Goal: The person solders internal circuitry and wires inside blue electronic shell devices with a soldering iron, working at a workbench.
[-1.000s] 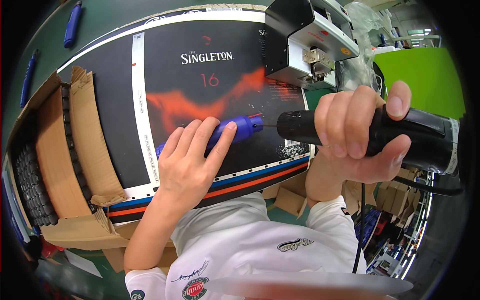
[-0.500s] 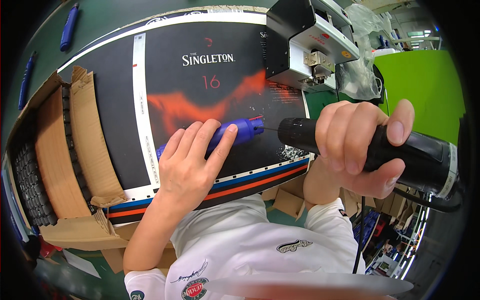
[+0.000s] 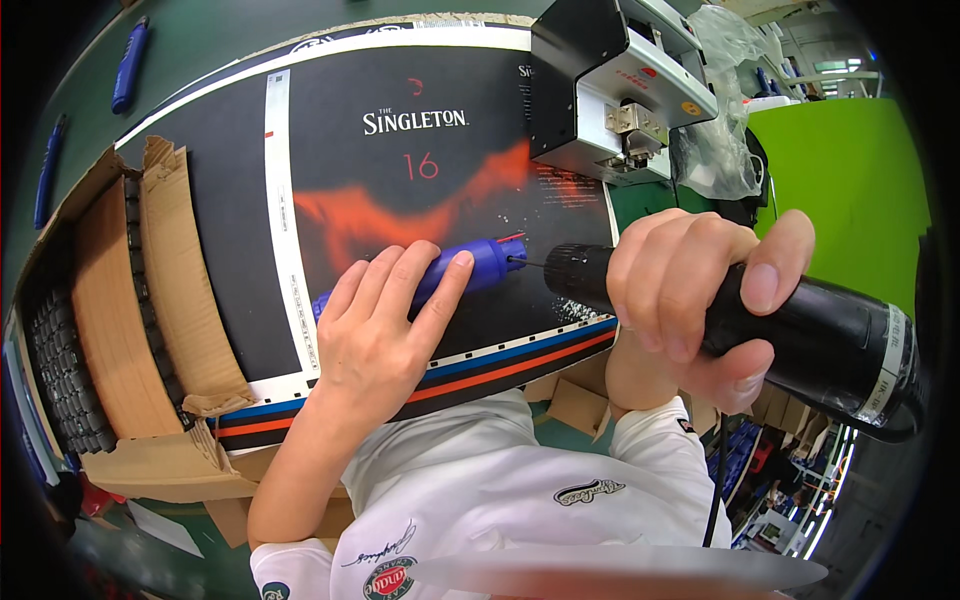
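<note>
Under my left hand (image 3: pixel 375 345), a blue plastic tube (image 3: pixel 483 262) lies aslant on a dark printed sheet, its open end pointing right. My fingers curl over its body, and a bit of red wire shows at that end. In my right hand (image 3: pixel 690 290) is a black electric screwdriver (image 3: pixel 835 335), held nearly level with its nose to the left. Its thin bit (image 3: pixel 530 263) reaches the end of the tube; whether it sits in a screw is too small to tell.
At the left stands an open cardboard box (image 3: pixel 160 460) with rows of black parts and a brown divider. A black and silver machine (image 3: pixel 600 100) stands at the far right beside a clear plastic bag (image 3: pixel 715 150). Two more blue tubes (image 3: pixel 130 65) lie far left on the green surface.
The screwdriver and my right hand have moved slightly left, and the screwdriver's rear end has dipped. My left hand stays in place. The far-left blue tubes have shifted slightly nearer.
</note>
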The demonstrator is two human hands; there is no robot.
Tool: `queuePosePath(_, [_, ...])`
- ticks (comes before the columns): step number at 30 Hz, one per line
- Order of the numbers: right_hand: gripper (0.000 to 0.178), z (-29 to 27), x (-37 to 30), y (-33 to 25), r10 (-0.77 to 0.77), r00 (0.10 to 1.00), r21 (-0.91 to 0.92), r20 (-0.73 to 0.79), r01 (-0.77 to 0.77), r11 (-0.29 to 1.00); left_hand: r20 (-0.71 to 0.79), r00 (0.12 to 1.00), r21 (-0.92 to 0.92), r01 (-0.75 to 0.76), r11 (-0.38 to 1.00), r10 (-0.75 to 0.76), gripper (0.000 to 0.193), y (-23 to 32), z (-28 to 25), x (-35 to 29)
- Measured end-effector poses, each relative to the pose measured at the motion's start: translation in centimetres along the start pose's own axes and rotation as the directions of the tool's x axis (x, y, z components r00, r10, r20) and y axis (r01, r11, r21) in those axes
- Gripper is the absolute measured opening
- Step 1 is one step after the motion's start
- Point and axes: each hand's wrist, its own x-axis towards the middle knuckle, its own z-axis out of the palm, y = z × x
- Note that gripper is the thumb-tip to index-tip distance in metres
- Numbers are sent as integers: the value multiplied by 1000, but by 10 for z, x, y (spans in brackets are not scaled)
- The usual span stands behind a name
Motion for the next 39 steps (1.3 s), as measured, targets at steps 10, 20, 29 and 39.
queuePosePath(10, [32,9,5,1,24,1000,-35,2,-24,999,3,1000,-5,9,1000,-9,49,1,0,-1])
queuePosePath(20, [31,5,7,2,3,999,-65,47,0,998,-13,1000,-16,-3,1000,2,48,2,3,3])
queuePosePath(29, [33,-4,-32,6,62,914,593,-402,207,778,37,997,119,61,991,-66,54,2,-21,-4])
queuePosePath(39, [44,71,-78,43,692,695,668,-197,-421,614,24,902,-982,101,157,-431,57,14,-97,-10])
